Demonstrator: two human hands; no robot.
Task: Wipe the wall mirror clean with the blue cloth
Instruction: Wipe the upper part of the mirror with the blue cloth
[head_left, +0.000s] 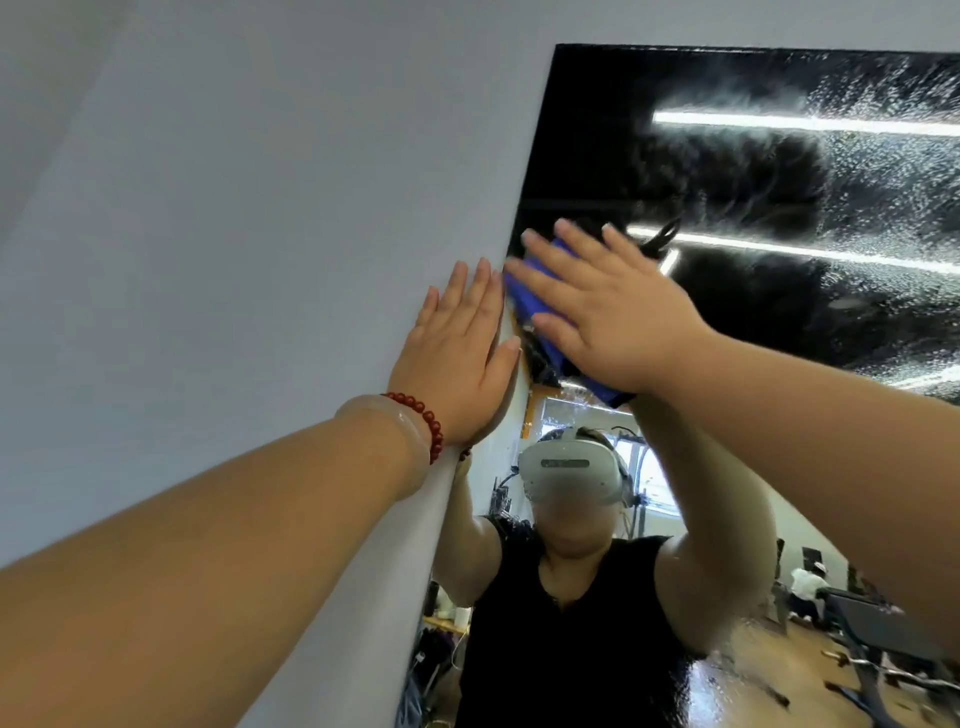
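Your right hand (605, 312) presses the blue cloth (540, 296) flat against the mirror (779, 197), near its left edge. Your left hand (457, 358) rests open on the grey wall (234, 234) just beside it. Droplets speckle the glass far right.

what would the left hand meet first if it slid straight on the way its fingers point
Nothing, as far as the picture shows: the left hand lies flat on the wall, fingers pointing up beside the mirror, so only bare wall lies ahead. It might graze the mirror's edge.
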